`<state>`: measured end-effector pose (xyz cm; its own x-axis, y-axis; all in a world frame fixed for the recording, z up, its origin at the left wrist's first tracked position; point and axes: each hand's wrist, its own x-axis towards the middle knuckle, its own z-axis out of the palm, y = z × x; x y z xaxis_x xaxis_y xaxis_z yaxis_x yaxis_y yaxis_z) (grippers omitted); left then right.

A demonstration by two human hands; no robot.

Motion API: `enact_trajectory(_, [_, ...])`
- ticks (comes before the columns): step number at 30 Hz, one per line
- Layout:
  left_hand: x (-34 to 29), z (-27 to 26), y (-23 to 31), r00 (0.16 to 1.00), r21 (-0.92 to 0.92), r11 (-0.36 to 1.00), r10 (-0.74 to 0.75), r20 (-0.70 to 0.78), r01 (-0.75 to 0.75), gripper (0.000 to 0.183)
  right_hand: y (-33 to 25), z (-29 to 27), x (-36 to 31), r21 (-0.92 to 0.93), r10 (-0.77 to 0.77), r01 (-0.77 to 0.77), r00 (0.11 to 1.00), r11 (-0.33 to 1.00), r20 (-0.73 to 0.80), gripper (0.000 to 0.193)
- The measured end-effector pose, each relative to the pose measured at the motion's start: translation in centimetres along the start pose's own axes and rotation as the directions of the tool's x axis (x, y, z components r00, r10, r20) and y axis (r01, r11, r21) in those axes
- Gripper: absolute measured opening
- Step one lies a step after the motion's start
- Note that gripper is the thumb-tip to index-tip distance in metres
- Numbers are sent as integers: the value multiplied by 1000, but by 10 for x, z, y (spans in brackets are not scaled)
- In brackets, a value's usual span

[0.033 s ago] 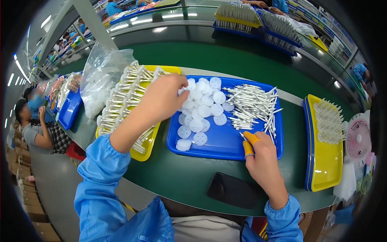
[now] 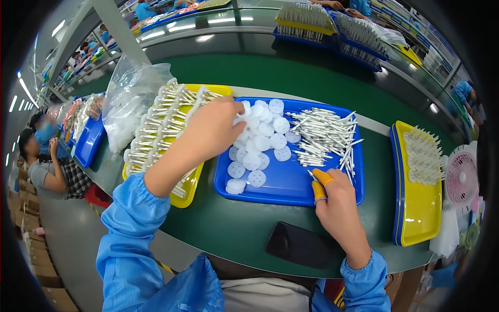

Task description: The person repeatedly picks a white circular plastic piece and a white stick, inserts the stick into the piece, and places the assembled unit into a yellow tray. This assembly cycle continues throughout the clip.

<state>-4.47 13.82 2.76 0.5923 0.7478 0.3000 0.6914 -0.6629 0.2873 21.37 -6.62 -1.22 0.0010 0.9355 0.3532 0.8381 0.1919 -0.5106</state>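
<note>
My left hand (image 2: 215, 127) reaches over the left side of a blue tray (image 2: 291, 195). Its thumb and forefinger are apart above a heap of thin white plastic discs (image 2: 264, 143) with small holes. No disc is plainly gripped in them. At the tray's front right my right hand (image 2: 335, 195) wears yellow finger cots (image 2: 322, 178) on thumb and forefinger. Those two fingers pinch a thin white stick (image 2: 310, 172), of which only the tip shows. Many more white sticks (image 2: 325, 132) lie in a loose pile just beyond, in the tray's right half.
Left of the blue tray, a yellow tray (image 2: 195, 190) holds rows of sticks set in discs. A clear bag (image 2: 122, 112) stands beside it. A black phone (image 2: 299, 244) lies in front. At right are stacked trays (image 2: 421, 223) and a pink fan (image 2: 461, 178).
My left hand has shifted very slightly to the left and its fingers look a little further apart. My right hand is practically where it was.
</note>
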Motion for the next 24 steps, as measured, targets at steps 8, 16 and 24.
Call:
enact_trajectory(8, [12, 2, 11, 988, 182, 978, 79, 131, -102, 22, 0, -1, 0, 6, -26, 25, 1000, 1000, 18, 35])
enact_trajectory(16, [-25, -17, 81, 986, -550, 819, -124, 110, 164, 18, -13, -20, 5, 257, -42, 86, 984, 962, -173, 38])
enact_trajectory(24, [-61, 21, 120, 949, -889, 340, -176, 260, 307, 24, -24, -26, 3, 274, -99, 139, 983, 952, -157, 44])
